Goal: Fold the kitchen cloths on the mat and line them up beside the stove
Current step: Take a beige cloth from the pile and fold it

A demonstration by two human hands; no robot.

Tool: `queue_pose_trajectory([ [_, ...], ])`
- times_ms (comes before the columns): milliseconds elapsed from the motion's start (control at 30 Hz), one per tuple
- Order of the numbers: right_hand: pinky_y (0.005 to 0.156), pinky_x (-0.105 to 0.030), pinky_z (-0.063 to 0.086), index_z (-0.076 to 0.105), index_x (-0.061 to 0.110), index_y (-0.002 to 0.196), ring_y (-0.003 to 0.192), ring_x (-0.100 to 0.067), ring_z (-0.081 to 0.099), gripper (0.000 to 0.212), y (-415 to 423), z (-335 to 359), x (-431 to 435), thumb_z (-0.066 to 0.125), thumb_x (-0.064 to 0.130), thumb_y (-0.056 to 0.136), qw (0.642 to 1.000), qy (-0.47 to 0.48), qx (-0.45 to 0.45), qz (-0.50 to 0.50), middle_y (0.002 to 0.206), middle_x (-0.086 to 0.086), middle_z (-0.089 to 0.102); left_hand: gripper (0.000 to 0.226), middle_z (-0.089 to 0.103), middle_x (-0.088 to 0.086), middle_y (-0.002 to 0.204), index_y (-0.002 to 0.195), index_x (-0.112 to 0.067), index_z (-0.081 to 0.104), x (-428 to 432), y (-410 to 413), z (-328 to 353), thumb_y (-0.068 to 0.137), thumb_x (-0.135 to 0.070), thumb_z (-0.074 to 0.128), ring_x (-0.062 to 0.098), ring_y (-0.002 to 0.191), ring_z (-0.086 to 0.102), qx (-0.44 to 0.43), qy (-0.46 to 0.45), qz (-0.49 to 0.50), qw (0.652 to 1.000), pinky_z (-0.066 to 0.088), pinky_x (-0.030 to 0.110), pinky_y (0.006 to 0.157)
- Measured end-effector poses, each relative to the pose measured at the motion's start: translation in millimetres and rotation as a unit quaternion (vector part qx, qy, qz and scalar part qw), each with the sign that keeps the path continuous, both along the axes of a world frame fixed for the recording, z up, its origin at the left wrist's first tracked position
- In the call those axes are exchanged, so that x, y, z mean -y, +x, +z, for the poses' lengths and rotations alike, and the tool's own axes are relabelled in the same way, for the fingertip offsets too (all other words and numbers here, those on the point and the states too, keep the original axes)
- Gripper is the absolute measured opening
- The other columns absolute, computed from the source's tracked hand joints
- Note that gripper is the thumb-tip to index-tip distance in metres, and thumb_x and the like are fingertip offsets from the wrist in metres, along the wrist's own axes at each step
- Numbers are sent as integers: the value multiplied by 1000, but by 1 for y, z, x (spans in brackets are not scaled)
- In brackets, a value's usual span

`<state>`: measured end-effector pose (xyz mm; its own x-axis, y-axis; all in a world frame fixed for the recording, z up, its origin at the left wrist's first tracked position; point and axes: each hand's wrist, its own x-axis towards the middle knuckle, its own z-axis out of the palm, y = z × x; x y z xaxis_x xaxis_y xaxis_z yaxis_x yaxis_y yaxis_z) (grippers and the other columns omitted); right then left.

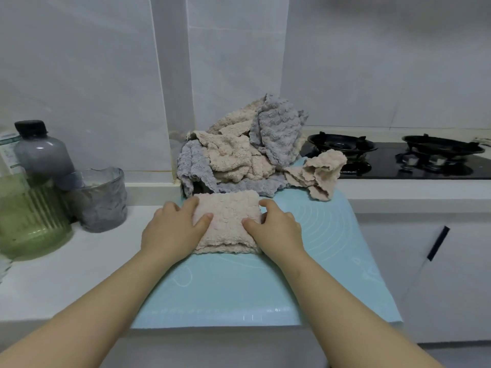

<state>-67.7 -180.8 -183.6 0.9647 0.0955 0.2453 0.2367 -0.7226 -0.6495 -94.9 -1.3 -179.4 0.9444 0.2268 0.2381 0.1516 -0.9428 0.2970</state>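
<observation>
Folded cloth [228, 221], beige-pink, lies flat on the pale blue mat [292, 277], toward the mat's far-left part. It is nearly square and looks a bit wider L-R than front-back, so its long axis, if any, runs across the counter. Its sides sit approx. parallel w/ the mat's front edge. The stacked layer edges face the person and the far edge points at the pile.

L hand [172, 229] grips the cloth's left side, thumb on top and fingers curled round the far-left corner. R hand [276, 227] holds the right side the same way.

Unfolded pile of cloths [239, 152], beige & grey, is heaped just behind, touching the mat's far end. One loose beige cloth [318, 171] lies crumpled betw. the pile and the stove [398, 160], which sits further right on the counter.
</observation>
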Motion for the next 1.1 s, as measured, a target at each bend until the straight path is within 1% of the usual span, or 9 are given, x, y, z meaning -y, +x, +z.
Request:
queue_pose_trajectory([
  [133,95,-33,29,34,22,139,110,-23,49,54,3,-4,0,48,43,92,1000,-25,1,2,105,2,60,75,48,9,132,142,-25,25,-3,2,1,82,-69,40,28,119,49,-34,-53,42,997,44,37,87],
  [267,97,-32,26,33,21,141,113,-21,48,56,2,-1,-1,47,43,92,999,-36,-19,-8,113,3,60,81,52,2,128,135,-19,36,-6,7,8,75,-72,48,23,116,52,-105,-82,70,989,44,35,84],
  [467,95,-31,28,40,18,137,107,-22,49,50,0,13,-3,49,38,93,992,-38,-116,-9,107,0,60,45,59,2,86,79,-17,49,-10,21,32,71,-56,71,19,78,54,-231,-224,69,944,40,30,65],
  [600,90,-31,35,51,16,122,98,-22,52,37,-4,24,-1,57,31,89,983,13,-181,-2,92,2,55,50,65,3,105,100,-15,58,-4,14,39,72,-54,70,24,92,60,-254,-242,80,933,45,30,73],
  [700,71,-22,40,51,18,96,78,-13,50,16,-9,33,13,62,22,85,969,105,-224,25,81,5,50,37,65,4,96,84,-18,53,12,4,49,70,-44,75,22,84,60,-225,-296,84,925,47,31,69],
  [800,57,-18,34,46,18,77,64,-9,42,19,-13,47,46,62,10,84,929,252,-272,-4,73,4,45,43,65,6,92,86,-17,51,46,5,66,58,-37,77,23,80,63,-179,-416,63,890,53,38,73],
  [900,59,-26,38,47,15,86,69,-17,50,15,-12,62,97,57,4,85,875,378,-292,-82,85,-9,56,40,64,13,105,101,-21,47,99,16,83,75,-16,77,27,82,65,-163,-528,26,833,54,37,71],
  [1000,60,-28,50,44,29,112,78,-23,64,35,-15,83,163,56,6,89,816,482,-307,-89,106,-13,65,72,55,10,124,138,-31,29,167,31,95,82,-13,70,26,96,64,-162,-566,-40,807,54,31,74],
  [1100,58,-29,53,39,45,116,83,-23,67,49,-24,100,236,54,6,90,814,487,-302,-88,110,-9,66,70,52,7,130,140,-38,29,240,39,102,86,-12,65,22,106,60,-176,-567,-110,797,52,32,88],
])
